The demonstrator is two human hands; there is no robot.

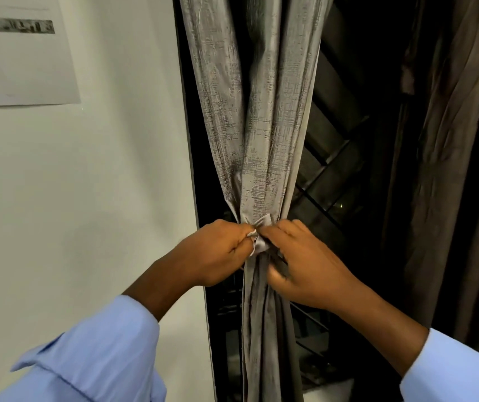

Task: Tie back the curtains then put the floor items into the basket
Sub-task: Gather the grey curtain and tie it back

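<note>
A grey textured curtain (258, 126) hangs gathered into a narrow bundle beside the window frame. A grey fabric tie-back (260, 244) wraps the bundle at its waist. My left hand (215, 253) pinches one end of the tie-back on the left of the bundle. My right hand (305, 265) grips the other end on the right, fingers curled against the cloth. Both hands meet at the knot. No floor items or basket show in this view.
A white wall (87, 184) fills the left, with a printed paper sheet (20, 47) stuck on it at the top left. A dark window with a metal grille (334, 169) lies behind the curtain. A second, dark brown curtain (458, 169) hangs on the right.
</note>
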